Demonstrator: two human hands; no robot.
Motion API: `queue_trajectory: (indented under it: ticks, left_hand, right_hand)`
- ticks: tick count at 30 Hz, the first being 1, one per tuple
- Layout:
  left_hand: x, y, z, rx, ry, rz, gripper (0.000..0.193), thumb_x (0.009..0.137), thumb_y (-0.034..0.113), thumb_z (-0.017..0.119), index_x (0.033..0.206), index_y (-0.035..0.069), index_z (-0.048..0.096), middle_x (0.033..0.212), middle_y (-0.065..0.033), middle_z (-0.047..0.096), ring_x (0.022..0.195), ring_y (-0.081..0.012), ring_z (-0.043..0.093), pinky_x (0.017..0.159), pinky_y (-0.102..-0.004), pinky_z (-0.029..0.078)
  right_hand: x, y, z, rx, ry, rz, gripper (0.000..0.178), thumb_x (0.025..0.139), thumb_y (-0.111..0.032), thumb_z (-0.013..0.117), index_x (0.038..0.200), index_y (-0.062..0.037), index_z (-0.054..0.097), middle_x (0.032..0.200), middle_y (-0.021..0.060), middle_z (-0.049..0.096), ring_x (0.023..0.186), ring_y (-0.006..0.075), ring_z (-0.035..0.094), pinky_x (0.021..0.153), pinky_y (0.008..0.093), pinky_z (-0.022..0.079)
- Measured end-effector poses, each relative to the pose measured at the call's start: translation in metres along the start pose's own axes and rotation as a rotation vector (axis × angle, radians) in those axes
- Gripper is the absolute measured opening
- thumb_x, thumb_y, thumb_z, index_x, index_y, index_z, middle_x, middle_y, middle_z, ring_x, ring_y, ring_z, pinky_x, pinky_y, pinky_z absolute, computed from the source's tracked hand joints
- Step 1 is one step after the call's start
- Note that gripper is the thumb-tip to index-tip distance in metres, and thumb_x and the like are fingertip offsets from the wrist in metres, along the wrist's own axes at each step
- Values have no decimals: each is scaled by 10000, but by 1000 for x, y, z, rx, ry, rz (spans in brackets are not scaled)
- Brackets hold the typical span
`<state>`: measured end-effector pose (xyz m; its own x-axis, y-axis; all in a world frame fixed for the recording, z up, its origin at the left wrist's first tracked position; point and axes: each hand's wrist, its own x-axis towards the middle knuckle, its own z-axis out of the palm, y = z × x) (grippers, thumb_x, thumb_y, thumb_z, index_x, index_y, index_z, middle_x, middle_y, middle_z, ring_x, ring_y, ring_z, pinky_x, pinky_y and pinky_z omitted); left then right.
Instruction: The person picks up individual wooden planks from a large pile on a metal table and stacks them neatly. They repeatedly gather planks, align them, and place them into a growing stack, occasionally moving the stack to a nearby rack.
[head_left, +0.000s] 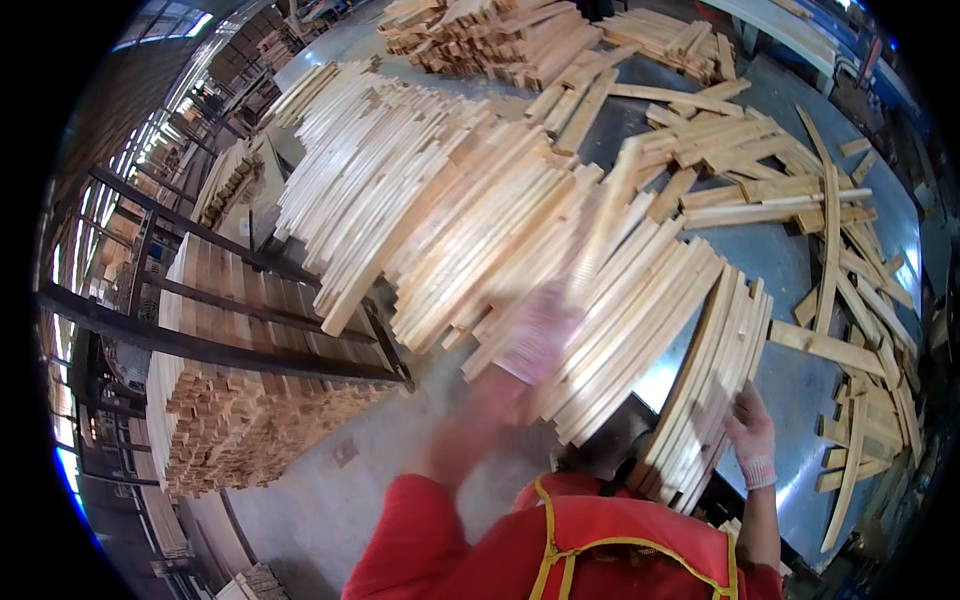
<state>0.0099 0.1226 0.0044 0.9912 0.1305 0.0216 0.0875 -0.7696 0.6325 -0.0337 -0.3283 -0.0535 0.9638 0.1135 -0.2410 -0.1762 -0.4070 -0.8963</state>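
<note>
My left hand (543, 330), in a pale glove, is smeared by motion above the rows of strips. A blurred wooden strip (606, 222) runs up and away from its fingers and appears to be held in them. Under and beside this hand lie light wooden strips (640, 325), set side by side. At the right, my gloved right hand (752, 432) is open, its fingers against the outer side of a separate group of strips (715, 375) near my body. No strip shows lifted in that hand.
A long row of aligned strips (350, 170) stretches to the far left. Loose, crossed strips (740, 150) lie on the metal table (790, 480) at the right. A high stack of boards (250, 420) stands at the left behind a dark metal frame (215, 345). More piles (500, 45) sit at the back.
</note>
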Motion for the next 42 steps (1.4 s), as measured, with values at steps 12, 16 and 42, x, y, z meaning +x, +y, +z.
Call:
queue_trajectory:
  ticks: [12,16,42]
  left_hand:
    - [10,-221,-164,910,399,-310,558,931,179,642,1468,58,550,1399,-131,629,1257,-328,600,1062,-457,487]
    - [-16,-97,-26,756,504,458,219,884,141,699,1098,125,745,1204,-64,696,1012,-220,694,787,-399,594]
    - [25,287,144,-354,207,396,895,902,284,774,1619,-38,347,1526,-327,455,1389,-511,475,1176,-534,415]
  right_hand:
    - [-22,55,12,235,48,417,886,978,-224,750,1682,4,262,1378,187,670,1170,248,670,1001,370,539]
    - [-6,92,13,186,34,277,719,977,-304,757,1546,12,451,1325,183,687,1134,231,673,975,373,551]
    - [79,-88,-129,311,277,-178,688,924,-237,841,1491,13,541,1405,150,675,1282,202,614,1122,365,482]
